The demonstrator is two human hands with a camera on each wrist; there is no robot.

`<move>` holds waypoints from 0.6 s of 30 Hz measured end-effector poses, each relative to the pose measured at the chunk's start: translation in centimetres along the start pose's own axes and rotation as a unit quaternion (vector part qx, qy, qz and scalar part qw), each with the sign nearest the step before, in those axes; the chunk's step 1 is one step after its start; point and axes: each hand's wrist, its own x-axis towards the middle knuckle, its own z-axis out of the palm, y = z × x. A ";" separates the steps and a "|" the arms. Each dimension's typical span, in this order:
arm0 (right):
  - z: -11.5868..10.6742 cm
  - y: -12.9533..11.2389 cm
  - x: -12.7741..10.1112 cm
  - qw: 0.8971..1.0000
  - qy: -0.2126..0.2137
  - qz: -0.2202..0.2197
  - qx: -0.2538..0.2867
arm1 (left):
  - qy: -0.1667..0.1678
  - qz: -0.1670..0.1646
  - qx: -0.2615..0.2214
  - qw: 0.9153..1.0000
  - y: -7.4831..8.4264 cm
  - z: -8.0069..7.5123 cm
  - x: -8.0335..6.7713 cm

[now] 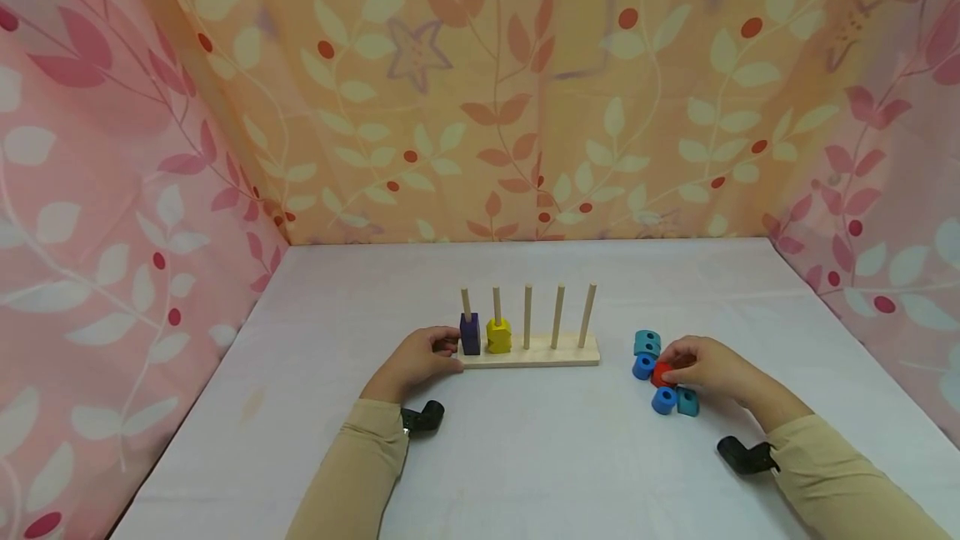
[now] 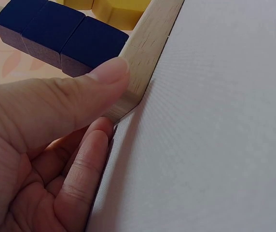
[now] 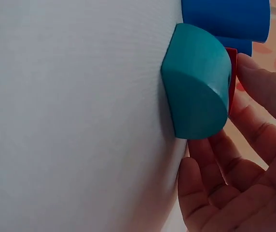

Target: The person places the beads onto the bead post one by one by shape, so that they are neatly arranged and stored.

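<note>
Red block (image 1: 661,374) apparently pinched by right hand (image 1: 708,367); left hand (image 1: 420,359) grips peg base (image 1: 570,353).

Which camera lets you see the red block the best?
The head view: the red block shows among the blue blocks, under the right hand's fingertips. The right wrist view shows only a thin red edge behind a teal block. The left wrist view misses it.
</note>
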 end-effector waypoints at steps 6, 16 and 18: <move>-0.3 -0.1 -0.2 0.999 -0.024 -0.020 -0.010 | 0.000 0.002 0.002 1.000 0.1 0.0 -0.1; -0.5 0.0 -0.2 0.998 -0.056 -0.027 0.010 | 0.000 0.002 -0.001 1.000 0.3 -0.1 -0.2; -0.3 0.3 -0.1 0.998 -0.058 -0.025 0.004 | 0.001 0.003 0.000 1.000 0.3 -0.1 -0.2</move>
